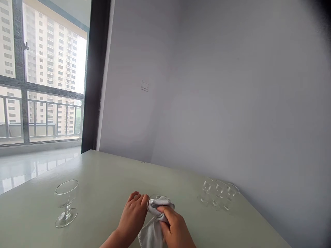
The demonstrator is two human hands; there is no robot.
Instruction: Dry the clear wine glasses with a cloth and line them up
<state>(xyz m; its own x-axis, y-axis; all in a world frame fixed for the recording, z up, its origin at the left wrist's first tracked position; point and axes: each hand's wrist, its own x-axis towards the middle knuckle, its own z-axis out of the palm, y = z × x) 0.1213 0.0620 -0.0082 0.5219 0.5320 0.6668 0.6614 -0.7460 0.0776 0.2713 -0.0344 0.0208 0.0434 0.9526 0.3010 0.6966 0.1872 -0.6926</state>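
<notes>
My left hand [134,210] is closed around a clear glass [148,204], whose curved edge shows beside the fingers. Most of that glass is hidden by the hand and the cloth. My right hand [172,223] grips a light grey cloth [153,233] with thumb and fingers. The cloth is bunched up at the glass's mouth, and its loose end hangs down toward the near side. Off to the left, a stemmed drinking glass [66,199] stands upright on its round foot.
Several small stemmed glasses [219,190] stand close together on the right of the pale green tabletop [108,172], near the grey wall [232,103]. A light switch [144,85] is on the wall. At the left is a large window [49,89] with a dark frame.
</notes>
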